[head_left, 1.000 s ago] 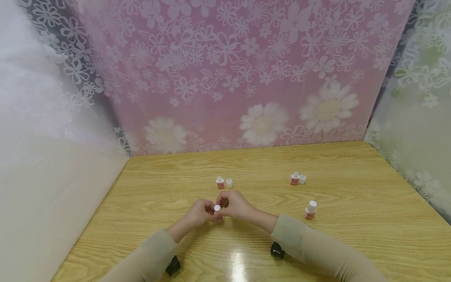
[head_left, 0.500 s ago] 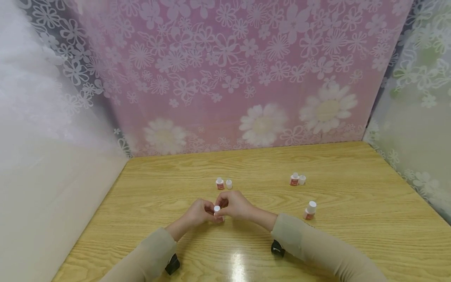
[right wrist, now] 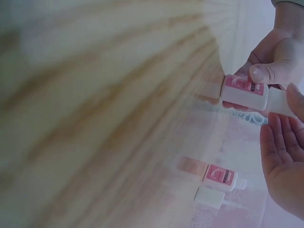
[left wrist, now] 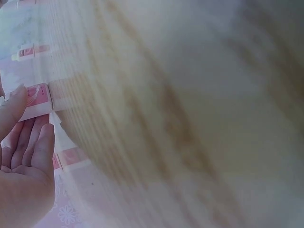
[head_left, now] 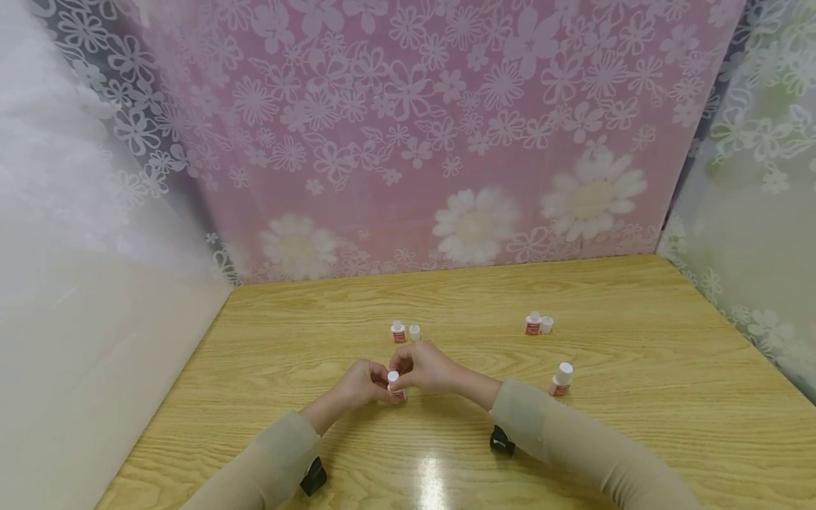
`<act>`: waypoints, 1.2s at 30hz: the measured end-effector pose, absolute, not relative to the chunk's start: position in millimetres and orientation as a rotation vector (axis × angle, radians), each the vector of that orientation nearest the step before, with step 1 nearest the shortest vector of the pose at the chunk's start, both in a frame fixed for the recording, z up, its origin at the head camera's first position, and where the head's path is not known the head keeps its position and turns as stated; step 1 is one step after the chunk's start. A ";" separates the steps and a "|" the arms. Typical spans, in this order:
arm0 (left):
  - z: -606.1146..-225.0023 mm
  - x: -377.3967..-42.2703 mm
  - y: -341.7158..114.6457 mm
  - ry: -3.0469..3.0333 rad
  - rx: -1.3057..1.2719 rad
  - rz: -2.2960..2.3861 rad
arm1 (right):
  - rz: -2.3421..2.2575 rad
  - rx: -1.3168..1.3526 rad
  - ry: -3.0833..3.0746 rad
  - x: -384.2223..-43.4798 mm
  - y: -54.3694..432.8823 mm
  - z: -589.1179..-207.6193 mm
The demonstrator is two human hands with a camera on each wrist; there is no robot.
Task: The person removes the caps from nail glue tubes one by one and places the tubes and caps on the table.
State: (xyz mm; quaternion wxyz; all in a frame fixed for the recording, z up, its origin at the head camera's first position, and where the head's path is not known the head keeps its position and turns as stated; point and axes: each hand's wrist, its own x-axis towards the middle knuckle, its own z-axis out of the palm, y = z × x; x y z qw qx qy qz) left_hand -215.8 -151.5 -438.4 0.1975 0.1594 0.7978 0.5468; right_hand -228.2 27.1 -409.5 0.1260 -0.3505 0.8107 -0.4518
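Note:
A small white bottle with a pink label [right wrist: 244,92] stands upright on the wooden table between my hands, its white cap [head_left: 393,377] on top. My left hand [head_left: 359,384] grips the bottle body from the left, thumb on the label. From the right, my right hand [head_left: 426,368] pinches the cap between thumb and fingers. In the left wrist view the held bottle [left wrist: 38,100] shows only in part at the edge. Just beyond my hands stand a similar uncapped bottle [head_left: 398,332] and, beside it, a white cap [head_left: 414,333].
Further right, another uncapped bottle [head_left: 533,324] has its cap [head_left: 547,325] beside it. Nearer, a capped bottle [head_left: 561,380] stands right of my right forearm. A pink flowered curtain [head_left: 408,142] hangs behind the table [head_left: 293,319], with pale sheets at both sides.
My right hand and wrist have risen very slightly, still pinching the cap. My left hand and the bottle look almost unmoved.

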 end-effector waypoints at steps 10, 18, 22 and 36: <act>-438.8 -218.3 -151.8 2.221 0.461 1.528 | -1.275 -1.102 2.350 -233.0 27.5 -410.7; -432.1 -213.9 -150.4 2.255 0.458 1.520 | -1.318 -1.069 2.385 -229.2 27.4 -413.1; -417.2 -205.2 -148.1 2.250 0.451 1.523 | -1.343 -1.031 2.454 -222.9 25.7 -410.9; -410.2 -201.6 -146.4 2.244 0.456 1.515 | -1.343 -0.987 2.506 -221.4 23.3 -413.7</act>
